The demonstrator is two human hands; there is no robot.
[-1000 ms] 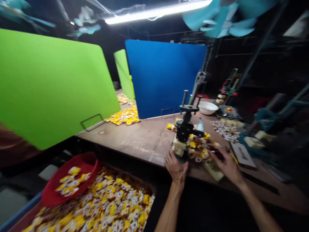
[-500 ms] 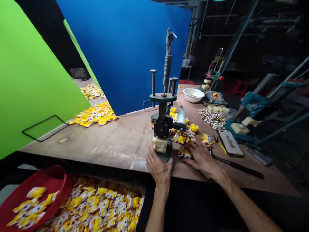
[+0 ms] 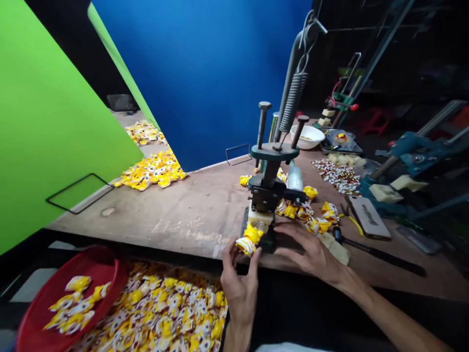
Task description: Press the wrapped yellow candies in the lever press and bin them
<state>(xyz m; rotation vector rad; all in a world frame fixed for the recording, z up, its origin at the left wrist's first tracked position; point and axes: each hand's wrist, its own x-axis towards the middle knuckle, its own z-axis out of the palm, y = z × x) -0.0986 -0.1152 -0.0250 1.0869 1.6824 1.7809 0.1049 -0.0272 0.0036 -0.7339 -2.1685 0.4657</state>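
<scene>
My left hand (image 3: 239,278) pinches a small yellow-and-white plastic figure (image 3: 249,239) between thumb and fingers, just in front of the hand press (image 3: 266,195). The figure is right by the pale block (image 3: 261,216) under the press head; whether they touch I cannot tell. My right hand (image 3: 311,249) has its fingers stretched toward the right side of the press base, thumb apart, with nothing visible in it. Behind that hand lie several more yellow-and-white figures (image 3: 318,225). A pale block (image 3: 335,248) rests partly hidden by the right wrist.
A hammer (image 3: 381,256), yellow-handled pliers (image 3: 354,224) and a phone (image 3: 370,217) lie to the right. Beyond them are small white-and-red parts (image 3: 337,176), a white bowl (image 3: 308,137) and another press (image 3: 414,156). A red basin (image 3: 113,288) stands over heaped figures (image 3: 172,313) at lower left.
My left hand has come back from the press's block and now holds a figure. My right hand has moved from the loose figures to beside the press base. The view has shifted.
</scene>
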